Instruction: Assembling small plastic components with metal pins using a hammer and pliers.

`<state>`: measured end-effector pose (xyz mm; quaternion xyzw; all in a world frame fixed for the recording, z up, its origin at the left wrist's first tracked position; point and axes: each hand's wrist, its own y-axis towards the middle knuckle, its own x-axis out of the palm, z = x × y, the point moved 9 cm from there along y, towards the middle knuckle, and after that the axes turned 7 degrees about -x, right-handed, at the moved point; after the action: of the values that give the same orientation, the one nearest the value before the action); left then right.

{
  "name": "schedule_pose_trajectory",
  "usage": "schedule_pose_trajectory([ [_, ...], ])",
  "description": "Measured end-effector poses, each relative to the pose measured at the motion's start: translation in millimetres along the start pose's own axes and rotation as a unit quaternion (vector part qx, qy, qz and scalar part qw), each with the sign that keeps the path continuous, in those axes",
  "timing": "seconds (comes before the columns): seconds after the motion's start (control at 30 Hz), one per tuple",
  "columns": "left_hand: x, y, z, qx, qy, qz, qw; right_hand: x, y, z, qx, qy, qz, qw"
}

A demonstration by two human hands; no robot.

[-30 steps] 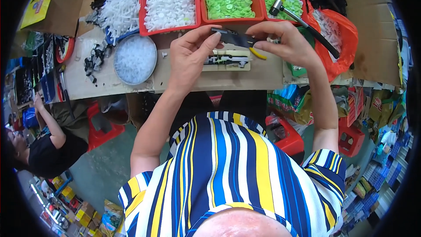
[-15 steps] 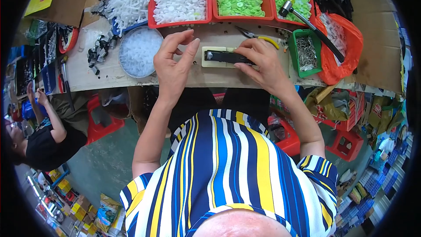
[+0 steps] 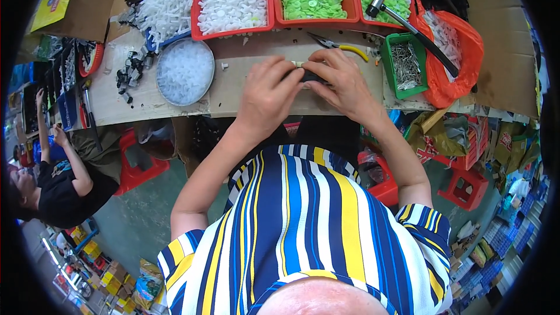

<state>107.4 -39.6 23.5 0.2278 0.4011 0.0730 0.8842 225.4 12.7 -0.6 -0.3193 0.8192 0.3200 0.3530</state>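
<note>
My right hand [image 3: 344, 84] is closed on a long black plastic part [image 3: 314, 76], thumb at its near side and fingers over the far side. My left hand [image 3: 267, 96] has its fingers curled around the left end of the same part and hides most of it. Behind the fingertips a sliver of a cream-coloured block [image 3: 298, 63] shows. Just beyond my right hand lie pliers [image 3: 338, 45] with yellow handles. Left of my left hand stands a round tray [image 3: 185, 100] of small whitish pieces.
Red bins [image 3: 318, 22] with white and green plastic pieces line the back. At the right are a hammer [image 3: 414, 34], a green box [image 3: 423, 84] of metal pins and an orange bag [image 3: 475, 61]. Small black clips [image 3: 129, 76] lie at left. Another person [image 3: 64, 184] sits far left.
My left hand has moved right and closed over the left end of the black part, which was exposed on the cream block before. My right hand stays on the part.
</note>
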Motion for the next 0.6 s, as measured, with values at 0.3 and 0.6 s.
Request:
schedule_pose_trajectory([
  [0.3,12.0,-1.9,1.2,0.033,-0.003,-0.035,0.999,2.0,-0.2,3.2,-0.008,0.000,0.002,1.000],
  [0.6,12.6,-6.3,6.4,0.053,0.007,-0.022,0.998,-2.5,2.2,0.7,-0.037,-0.002,0.010,0.999],
])
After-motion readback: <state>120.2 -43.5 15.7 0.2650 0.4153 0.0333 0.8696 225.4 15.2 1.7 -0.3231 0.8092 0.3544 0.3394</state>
